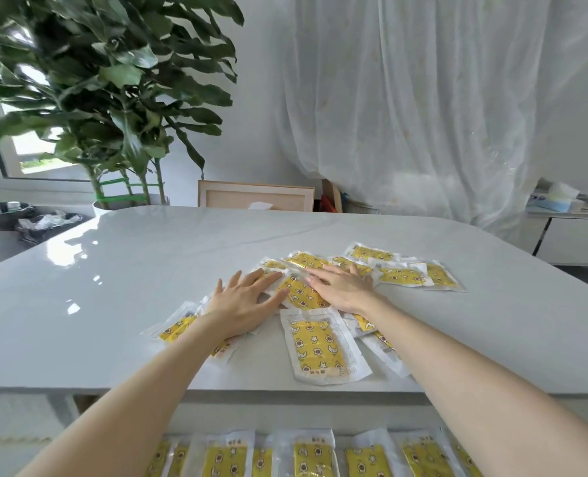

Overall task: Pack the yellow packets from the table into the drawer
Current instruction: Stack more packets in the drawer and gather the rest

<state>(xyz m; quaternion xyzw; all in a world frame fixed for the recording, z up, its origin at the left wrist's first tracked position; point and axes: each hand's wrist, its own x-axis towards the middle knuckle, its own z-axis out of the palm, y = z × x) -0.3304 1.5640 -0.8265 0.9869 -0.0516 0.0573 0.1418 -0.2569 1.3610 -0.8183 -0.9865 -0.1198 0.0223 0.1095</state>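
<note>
Your counter (107, 304) is glossy white with rounded far corners. Yellow packets (402, 275) lie scattered and overlapping on it, under your flat left hand (242, 302) and right hand (340, 287) and out beyond the right hand. The nearest packet (320, 346) lies between your wrists, close to the front edge.

A potted plant (107, 84) stands left of a sheer curtain (423, 98), perhaps a wooden frame (254, 196) between them.

Bare left forearm (141, 383), bare right forearm (457, 359), bare left hand (248, 301), bare right hand (342, 287), slim fingers (320, 275)
</note>
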